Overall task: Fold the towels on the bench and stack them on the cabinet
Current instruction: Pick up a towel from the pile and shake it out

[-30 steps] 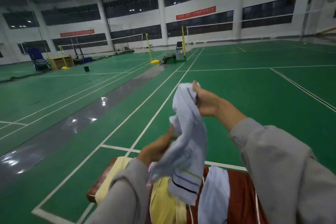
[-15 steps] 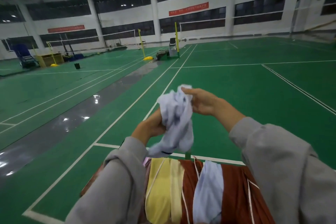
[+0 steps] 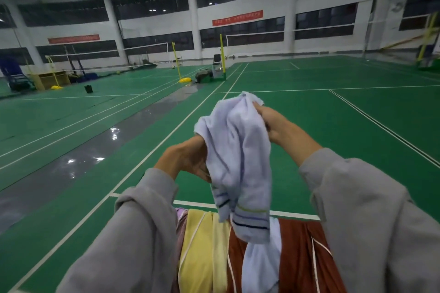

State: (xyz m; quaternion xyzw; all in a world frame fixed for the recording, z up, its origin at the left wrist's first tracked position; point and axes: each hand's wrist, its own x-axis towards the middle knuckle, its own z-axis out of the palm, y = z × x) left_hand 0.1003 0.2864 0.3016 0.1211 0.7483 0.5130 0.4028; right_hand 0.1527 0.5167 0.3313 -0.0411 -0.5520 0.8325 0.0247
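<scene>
Step in hand, as I read it: opening out one towel before the 1st fold. The striped towel (image 3: 238,162), white w/ dark + yellow bands at its low end, hangs bunched in mid-air btwn both hands, its bottom hem just over the pile below. R hand (image 3: 273,123) is up high, fingers curled, pinching the top edge. L hand (image 3: 185,159) sits lower at the towel's left side, closed into the cloth. Its fingertips are hidden in the folds, so exact grip unclear, but it has hold. Below lie a yellow towel (image 3: 197,250), a rust towel (image 3: 300,257) and a 2nd white towel (image 3: 262,266), draped across the table, which is covered and not itself seen. None looks folded, and no cabinet is in view, so the task is prob early. Next move prob calls for L hand to find the other top corner, pull that edge taut so the cloth hangs flat, then bring corners together. Risk: soft terry sags + twists, and the hem may drag on the pile.
</scene>
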